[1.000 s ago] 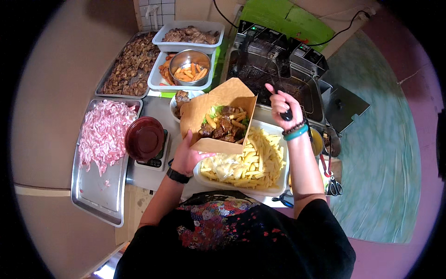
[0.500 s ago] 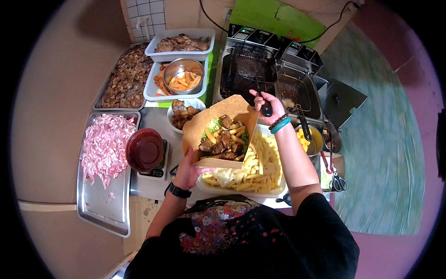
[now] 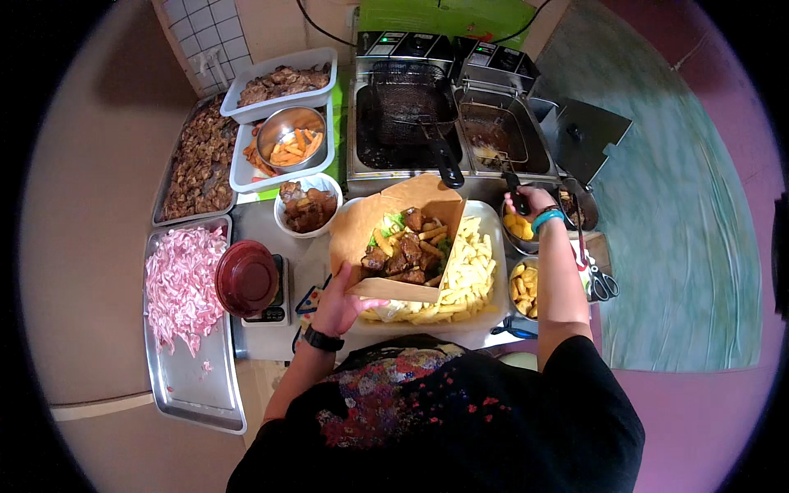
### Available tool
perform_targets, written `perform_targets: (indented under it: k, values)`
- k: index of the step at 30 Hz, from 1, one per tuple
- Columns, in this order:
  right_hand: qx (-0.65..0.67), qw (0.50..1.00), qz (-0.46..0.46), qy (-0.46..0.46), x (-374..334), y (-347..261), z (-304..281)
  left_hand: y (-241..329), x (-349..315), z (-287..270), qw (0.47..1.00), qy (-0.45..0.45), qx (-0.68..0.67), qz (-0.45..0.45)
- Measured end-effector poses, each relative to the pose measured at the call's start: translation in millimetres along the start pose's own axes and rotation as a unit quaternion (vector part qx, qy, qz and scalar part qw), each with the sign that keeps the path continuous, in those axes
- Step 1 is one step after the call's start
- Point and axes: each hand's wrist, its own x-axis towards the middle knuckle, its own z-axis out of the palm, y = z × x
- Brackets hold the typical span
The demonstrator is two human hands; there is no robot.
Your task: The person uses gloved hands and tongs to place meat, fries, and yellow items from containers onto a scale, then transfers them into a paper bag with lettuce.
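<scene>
In my left hand [image 3: 334,304] is an open brown paper takeaway box [image 3: 353,234], held by its side and bottom edge. Browned meat chunks [image 3: 403,256], fry-shaped pieces and some green leaf fill it. My right hand [image 3: 534,201] is closed on the black handle of the right fryer basket [image 3: 496,131], which sits in its fryer well. To the left of it, the dark left fryer basket [image 3: 411,99] rests in its own well with its handle [image 3: 445,162] free. Beneath the box lies a white tub [image 3: 503,246] of pale cut fries.
Raw pink sliced meat lies on a metal tray [image 3: 197,408] at left, beside a dark red bowl [image 3: 246,278] on a scale. Tubs of cooked meat [image 3: 288,78] and a steel bowl [image 3: 261,135] stand behind. Scissors [image 3: 604,285] lie at right, near small bowls of yellow pieces [image 3: 523,287].
My right hand has left the left basket's handle and moved right to the right basket's handle. The takeaway box stays in my left hand. The whole view has shifted a little.
</scene>
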Motion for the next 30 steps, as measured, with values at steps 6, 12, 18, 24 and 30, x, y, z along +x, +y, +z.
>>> perform_targets:
  k: [6, 12, 18, 24, 30]
  values:
    - [0.396, 0.894, 0.113, -0.176, 23.4, 5.9, 4.1, -2.0, -0.7, 14.1, 1.0, 0.017, 0.013, -0.012]
    - [0.225, 0.958, -0.104, -0.143, -31.8, 7.7, 25.0, -13.7, -5.1, 15.2, 0.998, 0.029, 0.058, 0.004]
    - [0.289, 0.944, -0.093, -0.129, -41.1, 25.6, 21.6, -22.5, 2.4, 19.3, 0.994, 0.02, 0.101, -0.024]
    - [0.278, 0.94, -0.096, -0.172, -62.4, 34.4, 19.1, -44.2, 12.7, 33.0, 0.995, -0.004, 0.094, -0.036]
    - [0.302, 0.932, -0.049, -0.195, -52.6, 40.8, 2.8, -53.6, 46.6, 54.4, 0.998, 0.005, 0.036, -0.058]
